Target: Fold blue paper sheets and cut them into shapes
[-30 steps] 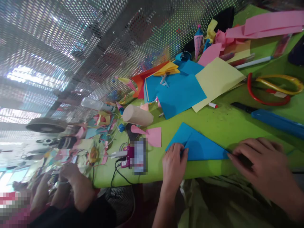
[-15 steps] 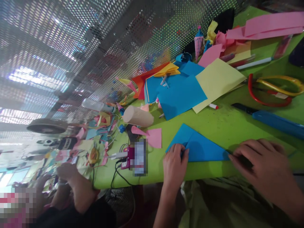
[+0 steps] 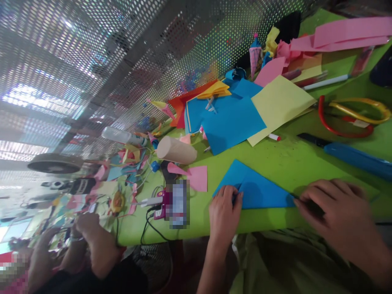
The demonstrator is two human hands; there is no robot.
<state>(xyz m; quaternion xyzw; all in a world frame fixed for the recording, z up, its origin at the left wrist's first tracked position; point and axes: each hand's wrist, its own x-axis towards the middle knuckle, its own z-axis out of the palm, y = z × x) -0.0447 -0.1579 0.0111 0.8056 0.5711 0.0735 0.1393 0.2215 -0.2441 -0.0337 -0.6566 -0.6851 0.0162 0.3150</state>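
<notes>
A person sits at a lime-green table (image 3: 284, 163) strewn with craft paper, seen from above through a head camera. One folded blue paper triangle (image 3: 257, 188) lies flat near the table's front edge, between the person's two hands. The left hand (image 3: 223, 214) rests palm down on the triangle's left corner, fingers loosely curled and pressing the paper against the table. The right hand (image 3: 333, 212) lies at the triangle's right tip, fingers bent and spread, fingertips touching the paper's point; it grips nothing that can be seen.

Behind the triangle lies one loose stack of blue sheets (image 3: 229, 118), with one pale yellow sheet (image 3: 278, 106) overlapping its right side and one orange sheet (image 3: 183, 104) tucked under its left. One red-capped marker (image 3: 275, 136) pokes out from beneath the yellow sheet. To the right sit one pair of scissors with a red and a yellow handle loop (image 3: 349, 116) and one blue-handled knife (image 3: 349, 155). Long pink paper strips (image 3: 343, 36) cross the far right corner. Left of the triangle are two small pink paper triangles (image 3: 192, 175) touching at their tips, one cardboard tube (image 3: 176, 150) lying on its side, and one glue bottle (image 3: 122, 136) also on its side. A perforated metal screen (image 3: 122, 61) rises behind the table.

At lower left, a second person's two hands (image 3: 85, 226) work among more paper scraps, well apart from the blue triangle.
</notes>
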